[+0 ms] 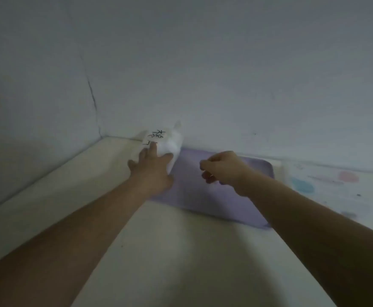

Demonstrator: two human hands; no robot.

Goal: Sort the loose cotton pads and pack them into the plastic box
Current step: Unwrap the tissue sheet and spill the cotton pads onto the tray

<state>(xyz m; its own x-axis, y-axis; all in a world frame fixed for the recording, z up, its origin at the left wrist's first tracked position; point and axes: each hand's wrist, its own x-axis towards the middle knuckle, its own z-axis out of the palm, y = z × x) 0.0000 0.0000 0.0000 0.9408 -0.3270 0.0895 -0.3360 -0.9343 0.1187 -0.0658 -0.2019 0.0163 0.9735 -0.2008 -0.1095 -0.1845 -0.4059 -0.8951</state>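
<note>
Left hand [152, 167] lies with spread, fairly straight fingers on a white packet [171, 141] marked with black writing, touching it and not visibly clasping it. Right hand [223, 169] hangs with its fingers curled under, and I cannot tell whether they pinch anything; a small glint shows at the fingertips.

Beneath the right hand, running back toward its forearm, lies a lilac mat [214, 204]. The packet sits just beyond the left fingertips, against the wall [225, 85].

My reading is that this is the opening step, getting hold of the supply. I take the packet to hold the cotton pads, though none shows loose. Next I would want the left fingers to close round the packet and draw it onto the mat.

No plastic box is in sight. Right of the right hand, a pale sheet with pastel blotches [336, 185] is too blurred to identify. The whole view is dim and soft.
</note>
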